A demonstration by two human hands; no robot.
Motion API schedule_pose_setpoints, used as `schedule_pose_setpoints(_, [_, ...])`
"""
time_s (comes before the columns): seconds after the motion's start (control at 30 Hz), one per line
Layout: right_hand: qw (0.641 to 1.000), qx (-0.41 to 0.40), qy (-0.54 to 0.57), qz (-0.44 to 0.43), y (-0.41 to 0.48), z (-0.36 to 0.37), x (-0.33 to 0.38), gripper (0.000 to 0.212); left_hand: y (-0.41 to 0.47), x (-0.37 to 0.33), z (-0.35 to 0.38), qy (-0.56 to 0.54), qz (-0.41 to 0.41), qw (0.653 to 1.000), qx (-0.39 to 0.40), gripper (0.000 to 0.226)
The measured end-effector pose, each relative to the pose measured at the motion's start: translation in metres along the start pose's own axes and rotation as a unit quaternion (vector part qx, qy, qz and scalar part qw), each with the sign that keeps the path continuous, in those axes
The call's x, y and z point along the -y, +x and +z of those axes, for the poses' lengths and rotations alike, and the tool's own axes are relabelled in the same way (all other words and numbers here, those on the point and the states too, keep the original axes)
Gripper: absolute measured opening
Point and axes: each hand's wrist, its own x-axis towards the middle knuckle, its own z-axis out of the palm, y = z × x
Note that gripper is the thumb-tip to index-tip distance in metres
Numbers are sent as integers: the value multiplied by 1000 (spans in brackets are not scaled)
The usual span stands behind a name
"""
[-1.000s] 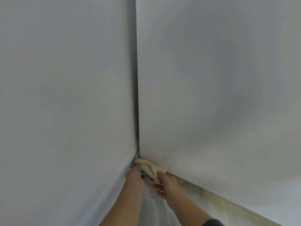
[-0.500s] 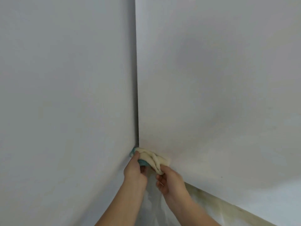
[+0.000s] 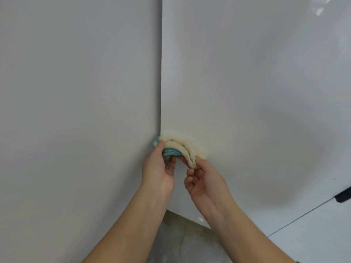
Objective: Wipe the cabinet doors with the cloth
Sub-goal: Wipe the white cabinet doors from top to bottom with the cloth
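A folded cream and teal cloth (image 3: 182, 149) is pressed against the glossy white right cabinet door (image 3: 247, 92), right at its vertical edge beside the white left door (image 3: 76, 111). My left hand (image 3: 159, 171) grips the cloth's teal left end with fingers curled round it. My right hand (image 3: 205, 181) pinches the cloth's cream right end between thumb and fingertips. Both forearms reach up from the bottom of the view.
A stained grey-beige floor (image 3: 186, 242) shows below the doors between my arms. At the lower right a seam separates another white panel (image 3: 313, 234), and a dark handle (image 3: 343, 196) sits at the right edge.
Both hands and the cloth have risen along the door edge, away from the bottom corner. The cloth is now bent into an arch between my hands.
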Motion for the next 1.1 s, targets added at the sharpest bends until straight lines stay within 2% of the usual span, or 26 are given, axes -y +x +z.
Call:
schedule_pose_setpoints(0.2, [997, 59, 4, -39, -25, 39, 27, 29, -31, -36, 37, -9, 39, 997, 64, 8])
schedule_pose_setpoints(0.27, [993, 94, -7, -67, -32, 43, 33, 30, -42, -42, 44, -20, 58, 991, 115, 10])
schedule_pose_setpoints(0.37, [975, 162, -65, -141, -46, 34, 43, 19, -56, -43, 42, -20, 90, 974, 208, 17])
schedule_pose_setpoints(0.47, [966, 164, -115, -164, -52, -2, 37, 20, -55, -23, 15, 35, 96, 963, 249, 32])
schedule_pose_setpoints(0.53, [974, 123, -136, -134, -43, -38, 20, 24, -42, 2, -19, 74, 57, 970, 224, 41])
schedule_pose_setpoints(0.63, [979, 40, -188, -64, -20, -98, -8, 22, -8, 50, -75, 132, -49, 982, 125, 30])
schedule_pose_setpoints(0.8, [973, -74, -209, 61, 28, -186, -62, 18, 45, 116, -151, 251, -194, 948, 26, 10])
schedule_pose_setpoints(0.93, [954, -144, -221, 143, 65, -237, -105, 19, 84, 154, -194, 331, -238, 913, -18, 13])
schedule_pose_setpoints(1.1, [937, -191, -238, 172, 106, -272, -133, 16, 126, 193, -220, 372, -256, 891, -35, 11])
